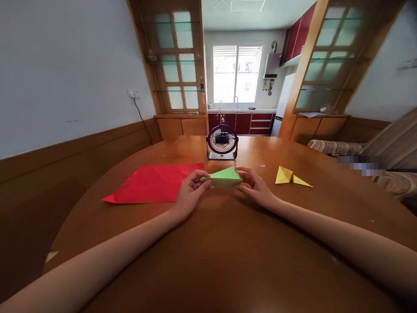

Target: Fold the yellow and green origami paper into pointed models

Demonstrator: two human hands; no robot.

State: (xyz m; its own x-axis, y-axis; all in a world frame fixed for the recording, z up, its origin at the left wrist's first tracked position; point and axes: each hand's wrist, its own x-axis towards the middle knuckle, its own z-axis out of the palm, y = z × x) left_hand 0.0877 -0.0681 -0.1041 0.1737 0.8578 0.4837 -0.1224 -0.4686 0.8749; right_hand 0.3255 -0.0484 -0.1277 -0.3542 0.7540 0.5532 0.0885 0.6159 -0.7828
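Wooden table [228, 243] in a dining room, kitchen window behind. Left hand [190, 193] and right hand [256, 187] pinch opposite ends of a folded green paper [226, 176], held just above mid-table. Red sheet [153, 182] lies left, yellow fold [288, 176] right, fan [222, 141] behind.

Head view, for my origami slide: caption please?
Both hands pinch a folded green paper above a wooden table.
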